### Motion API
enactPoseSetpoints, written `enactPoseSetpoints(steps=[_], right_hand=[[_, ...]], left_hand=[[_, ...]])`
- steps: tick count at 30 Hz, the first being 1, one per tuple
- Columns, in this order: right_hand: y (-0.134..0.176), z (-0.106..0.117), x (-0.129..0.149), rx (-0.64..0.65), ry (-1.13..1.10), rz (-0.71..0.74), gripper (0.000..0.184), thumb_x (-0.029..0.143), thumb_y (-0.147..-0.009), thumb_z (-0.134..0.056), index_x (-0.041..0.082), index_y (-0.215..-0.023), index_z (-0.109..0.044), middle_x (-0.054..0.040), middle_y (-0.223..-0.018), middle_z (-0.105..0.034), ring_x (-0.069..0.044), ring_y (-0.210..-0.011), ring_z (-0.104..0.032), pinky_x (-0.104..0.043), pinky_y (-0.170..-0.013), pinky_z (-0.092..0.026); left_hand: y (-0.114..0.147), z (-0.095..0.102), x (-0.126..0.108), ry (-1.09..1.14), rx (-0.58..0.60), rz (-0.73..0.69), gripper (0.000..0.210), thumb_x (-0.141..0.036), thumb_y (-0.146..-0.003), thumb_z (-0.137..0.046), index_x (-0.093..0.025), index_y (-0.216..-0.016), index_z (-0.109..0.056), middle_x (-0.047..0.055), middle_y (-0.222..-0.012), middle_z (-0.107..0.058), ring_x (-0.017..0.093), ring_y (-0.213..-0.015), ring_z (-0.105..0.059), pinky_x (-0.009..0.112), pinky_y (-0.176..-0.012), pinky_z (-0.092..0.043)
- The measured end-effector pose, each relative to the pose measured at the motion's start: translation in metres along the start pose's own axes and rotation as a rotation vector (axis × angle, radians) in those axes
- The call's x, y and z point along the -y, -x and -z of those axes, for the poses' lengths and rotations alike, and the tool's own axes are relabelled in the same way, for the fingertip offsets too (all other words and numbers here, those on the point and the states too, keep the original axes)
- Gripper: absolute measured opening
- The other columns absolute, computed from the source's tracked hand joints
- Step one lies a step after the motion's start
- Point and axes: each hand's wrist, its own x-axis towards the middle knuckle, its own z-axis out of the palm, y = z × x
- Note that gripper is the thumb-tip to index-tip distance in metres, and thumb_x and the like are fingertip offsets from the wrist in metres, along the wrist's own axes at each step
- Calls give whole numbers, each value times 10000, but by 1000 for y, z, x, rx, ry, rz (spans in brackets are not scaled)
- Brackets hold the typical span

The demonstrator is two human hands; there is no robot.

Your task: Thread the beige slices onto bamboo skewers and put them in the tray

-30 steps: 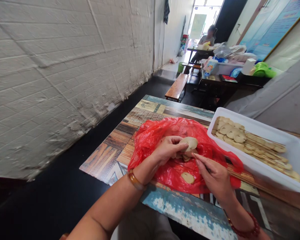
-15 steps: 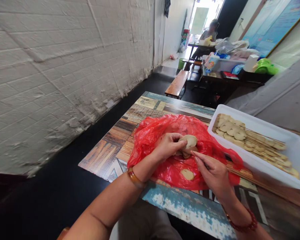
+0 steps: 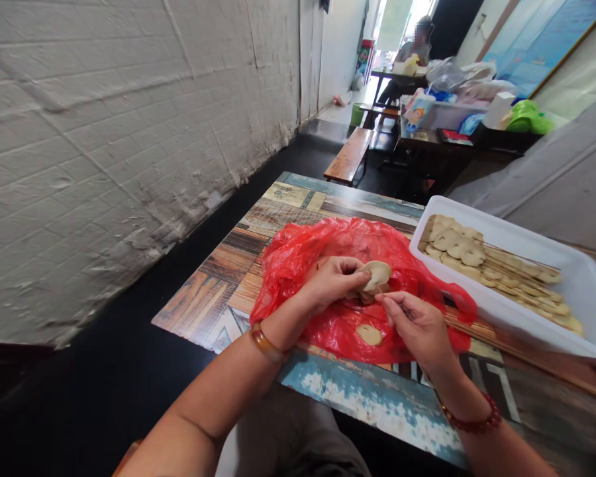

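Note:
My left hand (image 3: 338,278) pinches a pale, flat, round slice (image 3: 377,275) between thumb and fingers. Close by, my right hand (image 3: 417,323) is closed around a thin skewer (image 3: 380,290), whose tip points at the lower edge of that slice; whether it pierces it I cannot tell. More slices lie beneath, partly hidden by the hands. Spread under both hands is a crumpled red plastic bag (image 3: 298,262). One loose slice (image 3: 369,334) with a small slit rests on it, nearer to me.
At the right a white plastic tub (image 3: 521,233) holds several skewers threaded with slices (image 3: 459,246). Bare skewers (image 3: 514,358) lie on the wood-patterned table (image 3: 213,281) beside it. Beyond are a bench (image 3: 350,156), a cluttered table and a seated person (image 3: 414,50). A white wall (image 3: 104,165) runs along the left.
The view has shifted slightly. The slice in my left hand is tilted more upright, and my right hand has brought the skewer tip up near its lower edge.

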Motion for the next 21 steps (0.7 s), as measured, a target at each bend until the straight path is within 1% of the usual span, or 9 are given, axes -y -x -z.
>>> enactPoseSetpoints(steps=[2,4,6,9,11,14,16,19,21], right_hand=[[-1,0,-1,9,-102,-48,281,419,-875,-546,177,-892,-688,42,-543,-519,-107,-479,-509,-210,-449,-407],[-1,-1,-2,17,-183,-84,277,429,-871,-551,178,-862,-667,47,-555,-490,-97,-479,-469,-203,-440,-370],[-1,-3,-1,29,-221,-113,278,437,-871,-549,180,-836,-648,50,-567,-474,-88,-474,-437,-200,-437,-345],[0,-6,1,41,-191,-128,290,447,-872,-542,181,-807,-634,49,-579,-473,-84,-478,-427,-201,-444,-340],[0,-7,2,50,-145,-116,293,447,-870,-542,178,-830,-648,41,-585,-492,-89,-488,-443,-206,-460,-360],[1,-7,1,76,-94,-97,307,437,-871,-538,174,-950,-676,24,-599,-548,-99,-489,-484,-218,-482,-402],[2,-6,0,64,-48,-85,316,433,-863,-544,183,-993,-686,7,-615,-598,-115,-497,-529,-224,-478,-424],[3,-6,0,14,44,-53,308,436,-849,-548,201,-968,-708,-21,-662,-671,-157,-556,-610,-237,-475,-452],[4,-7,0,2,95,-26,308,436,-850,-540,203,-940,-719,-35,-710,-704,-181,-621,-650,-252,-519,-483]], left_hand=[[-1,0,0,81,-6,28,370,-462,-681,-704,-125,-818,-639,2,-613,-603,68,-460,-502,173,-438,-317],[-2,0,1,172,-27,39,466,-498,-679,-699,-132,-962,-645,18,-677,-623,81,-484,-526,180,-440,-338],[-3,0,4,230,-16,34,517,-517,-681,-694,-124,-1012,-641,32,-696,-628,92,-505,-543,188,-450,-358],[-4,-2,9,248,69,14,466,-480,-685,-713,-95,-944,-663,45,-683,-630,93,-532,-556,201,-505,-404],[-4,-2,11,259,82,6,432,-456,-680,-726,-83,-893,-673,51,-681,-634,86,-532,-555,196,-518,-410],[-5,1,10,311,-26,-31,425,-441,-667,-739,-87,-894,-678,73,-723,-665,112,-592,-606,192,-543,-430],[-6,4,8,354,-99,-75,422,-419,-649,-756,-91,-902,-678,82,-744,-680,146,-675,-648,211,-614,-467],[-6,6,5,382,-122,-104,424,-435,-651,-750,-94,-892,-678,85,-749,-692,165,-709,-666,237,-679,-489],[-6,5,6,387,-121,-113,442,-464,-657,-738,-92,-889,-679,91,-766,-698,167,-703,-667,253,-696,-495]])
